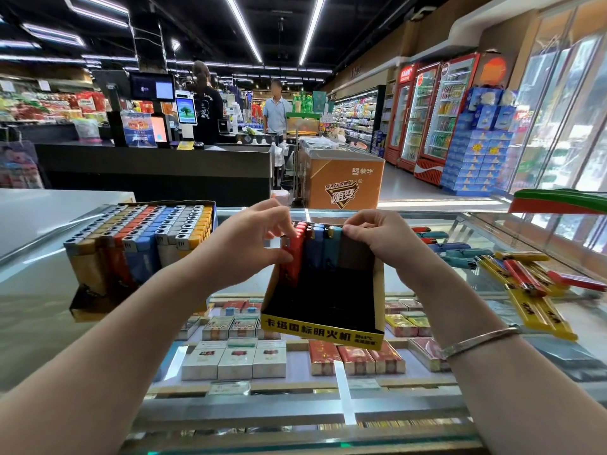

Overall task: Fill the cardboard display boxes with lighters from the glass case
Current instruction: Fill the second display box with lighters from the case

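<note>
1. Left hand (244, 244) pinches a red lighter (290, 257) into the display box (323, 330) on the glass case (410, 405).
2. Right hand (387, 238) grips the box's back edge.
3. I'd seat it snug against the row.

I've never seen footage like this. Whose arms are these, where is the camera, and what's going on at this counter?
There is no machine here: a person wears a camera on the head, so you look down along their own arms. The left hand pinches a red lighter standing in a partly filled cardboard box. The right hand grips the box's back edge. Everything rests on a glass counter. To the left stands a full box of lighters; to the right lie loose lighters. Cigarette packs show under the glass.
</note>
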A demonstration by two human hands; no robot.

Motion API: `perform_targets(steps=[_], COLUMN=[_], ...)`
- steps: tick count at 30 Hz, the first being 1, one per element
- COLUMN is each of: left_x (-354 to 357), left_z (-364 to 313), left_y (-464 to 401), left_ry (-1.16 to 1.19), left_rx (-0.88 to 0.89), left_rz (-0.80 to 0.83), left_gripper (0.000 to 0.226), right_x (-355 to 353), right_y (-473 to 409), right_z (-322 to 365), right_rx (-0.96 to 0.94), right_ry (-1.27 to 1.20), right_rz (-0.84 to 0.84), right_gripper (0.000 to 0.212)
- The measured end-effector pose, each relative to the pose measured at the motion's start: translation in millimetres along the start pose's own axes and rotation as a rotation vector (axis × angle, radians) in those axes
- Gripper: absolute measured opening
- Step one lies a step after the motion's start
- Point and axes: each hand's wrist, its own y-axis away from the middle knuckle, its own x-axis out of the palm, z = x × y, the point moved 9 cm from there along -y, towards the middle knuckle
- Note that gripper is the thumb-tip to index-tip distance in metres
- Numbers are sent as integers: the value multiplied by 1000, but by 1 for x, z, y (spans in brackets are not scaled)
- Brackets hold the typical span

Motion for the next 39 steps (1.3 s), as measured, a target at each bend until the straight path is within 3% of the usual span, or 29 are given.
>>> perform_targets(steps=[8,13,16,23,28,32,35,39], left_x=[7,42,52,55,59,65,75,90], left_z=[17,31,34,30,20,14,13,1], left_y=[-2,3,3,-3,-7,-8,-8,-14], left_ry=[120,403,415,409,316,365,529,572], left_rx=[-91,-334,-378,-370,-327,-300,-371,-389], left_rz=[21,196,210,127,34,18,-4,-42], left_gripper=[27,75,98,100,95,83,79,79], right_x=[0,-3,-7,-50,-84,-134,-173,-189], right_y=[0,-1,-2,9,21,34,52,73], right_z=[-1,-2,-2,15,18,-6,-35,-60], right_rx=[1,-5,-22,-139,-108,106,333,497], right_ry=[2,-1,34,192,468,801,981,1054], right_rz=[-5,-23,-63,-444,-570,-542,-494,-401], right_gripper=[12,11,12,14,17,18,13,34])
